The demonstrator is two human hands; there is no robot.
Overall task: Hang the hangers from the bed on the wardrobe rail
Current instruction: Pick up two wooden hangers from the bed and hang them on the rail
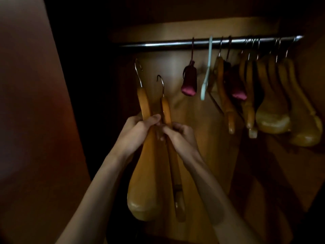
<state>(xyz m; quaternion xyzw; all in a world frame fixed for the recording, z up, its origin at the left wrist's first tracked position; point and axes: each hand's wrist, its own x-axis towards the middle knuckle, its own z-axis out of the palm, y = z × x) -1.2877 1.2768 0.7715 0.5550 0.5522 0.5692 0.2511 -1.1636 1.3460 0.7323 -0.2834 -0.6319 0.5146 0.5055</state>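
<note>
I hold two wooden hangers upright below the metal wardrobe rail (158,44), their metal hooks pointing up. My left hand (139,127) grips the broad-shouldered hanger (146,182) near its neck. My right hand (179,134) pinches the slimmer hanger (173,166) just beside it. Both hooks sit well under the rail, near its bare left stretch. Hanging on the rail to the right are a padded magenta hanger (189,80), a pale blue plastic hanger (206,74) and several wooden hangers (274,103).
The wardrobe's left side panel (35,103) stands close on the left. The wooden back wall (193,120) lies behind the hangers. The interior is dim. The bed is out of view.
</note>
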